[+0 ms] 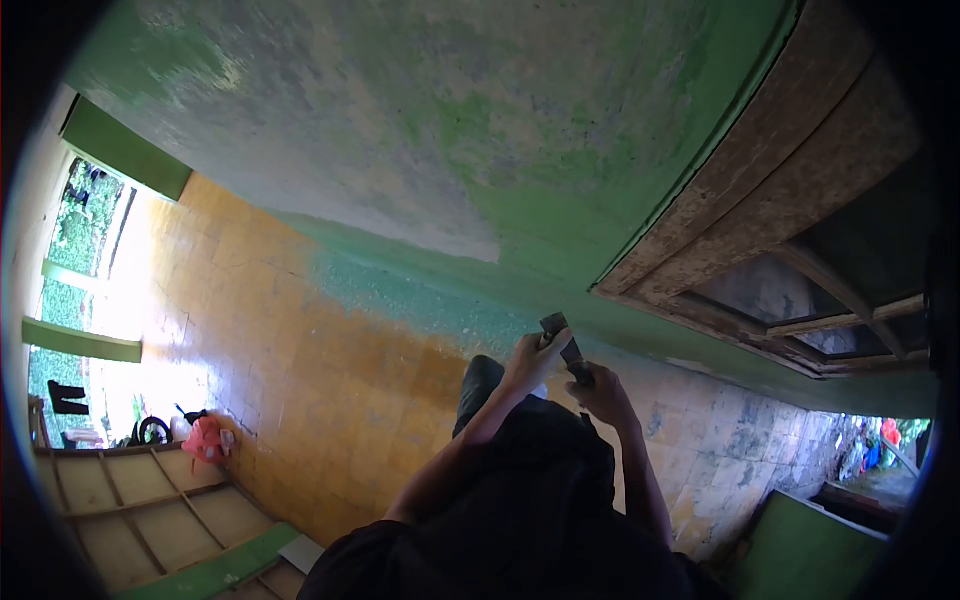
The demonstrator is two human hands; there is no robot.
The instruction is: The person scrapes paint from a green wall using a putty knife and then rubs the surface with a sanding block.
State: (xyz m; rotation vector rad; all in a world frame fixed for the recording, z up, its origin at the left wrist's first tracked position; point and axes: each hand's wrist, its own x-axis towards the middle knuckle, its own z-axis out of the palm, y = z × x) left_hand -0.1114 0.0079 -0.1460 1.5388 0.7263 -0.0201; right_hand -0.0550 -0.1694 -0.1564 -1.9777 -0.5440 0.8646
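Observation:
In front of my body, my right hand (606, 397) is wrapped round the dark handle of a scraper (571, 352). The scraper's flat blade points up toward the wall. My left hand (530, 362) is closed on the blade near its far end, with the thumb against it. Both hands are apart from the wall (400, 150), where green paint is patchy and bare grey plaster shows. Pale green flakes (400, 295) lie on the floor along the wall's foot.
A weathered wooden window frame (720, 200) with panes is set into the wall at the right. Yellowish tiles (330, 400) cover the floor. A pink bag (205, 440) sits by a wooden panel (150, 490) at lower left. Bright openings are at both ends.

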